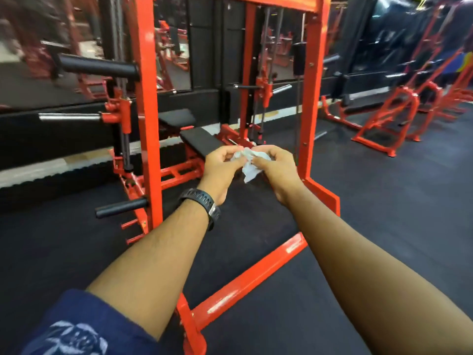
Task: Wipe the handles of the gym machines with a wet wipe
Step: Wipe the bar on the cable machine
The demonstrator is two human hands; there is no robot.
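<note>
Between the two hands, at the middle of the head view, a crumpled white wet wipe is held up in the air, its loose lower corner drooping below the fingers. The left hand pinches the wipe's left edge with curled fingers and thumb, and the right hand pinches its right edge the same way. The two hands sit close together, nearly meeting over the cloth. A black strap wristwatch circles the left wrist, and a navy blue printed sleeve shows at the lower left corner. Behind the hands stands an orange-red painted steel machine frame. Its near-left upright rises to the top edge, and its flat red base bar runs across the black rubber floor under the forearms. A black foam-covered roller handle juts leftward from that upright high up, well apart from the wipe. A shorter black peg handle juts from the same upright lower down, left of the wristwatch. A chrome bar sleeve projects leftward between the two. Inside the frame lies a black padded bench, seen just beyond the left hand. Further orange-red racks stand at the right, blurred. The wipe touches neither handle.
</note>
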